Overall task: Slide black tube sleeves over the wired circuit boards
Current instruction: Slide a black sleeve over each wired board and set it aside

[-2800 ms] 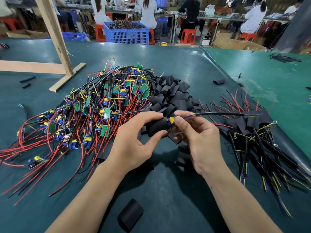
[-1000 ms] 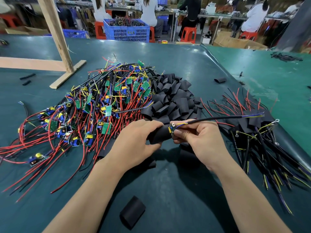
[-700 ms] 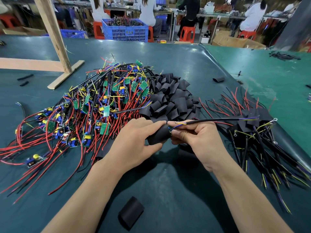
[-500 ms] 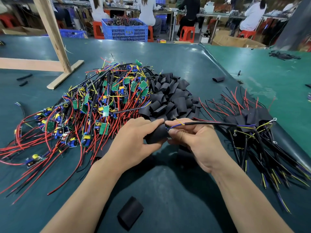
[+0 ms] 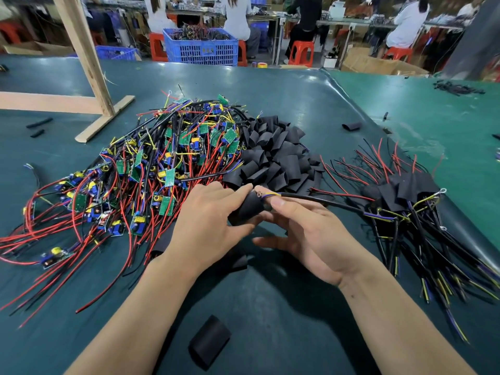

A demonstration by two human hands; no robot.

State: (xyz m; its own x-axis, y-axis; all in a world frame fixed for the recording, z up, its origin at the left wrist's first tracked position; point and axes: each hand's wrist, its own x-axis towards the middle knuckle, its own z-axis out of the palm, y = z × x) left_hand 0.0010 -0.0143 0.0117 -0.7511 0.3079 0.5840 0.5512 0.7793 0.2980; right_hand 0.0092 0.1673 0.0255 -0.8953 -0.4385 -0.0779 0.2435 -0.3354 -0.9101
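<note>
While both hands (image 5: 259, 226) pinch a sleeve (image 5: 250, 207), seated workers (image 5: 238, 14) seemingly line benches beyond the green table (image 5: 284, 85).

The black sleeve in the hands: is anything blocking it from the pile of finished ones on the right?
Nothing visible does. The black sleeve, held by the left hand and right hand, has only bare mat before the finished pile.
</note>
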